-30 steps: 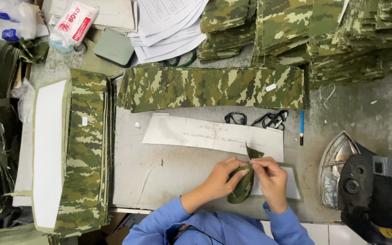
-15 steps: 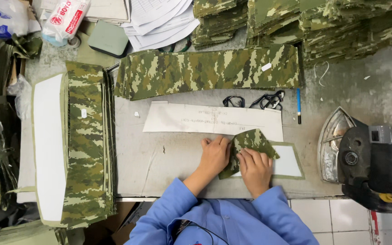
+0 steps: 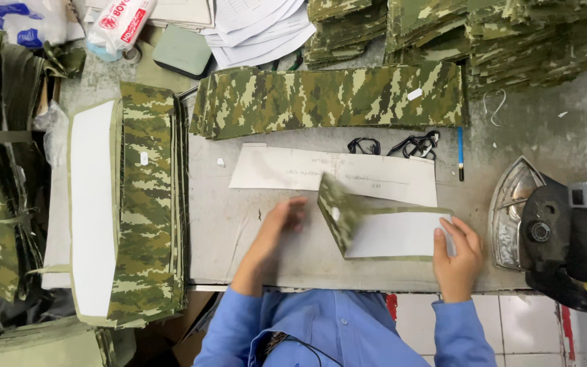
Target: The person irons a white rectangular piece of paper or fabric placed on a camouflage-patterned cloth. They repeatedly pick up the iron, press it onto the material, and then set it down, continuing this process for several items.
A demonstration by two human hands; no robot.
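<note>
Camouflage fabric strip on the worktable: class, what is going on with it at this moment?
A person in blue sleeves is opening out a camouflage fabric strip with a white lining side on a grey worktable. The right hand presses the strip's right end flat, while the strip's left end stands folded up; the left hand hovers just beside it, blurred. A long paper pattern lies behind, an iron sits to the right, and stacks of camouflage pieces surround the space.

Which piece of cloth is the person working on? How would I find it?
Start at the grey table, just left of the iron. The camouflage strip lies under the right hand. Only it shows a white underside, with its left end folded up.
</note>
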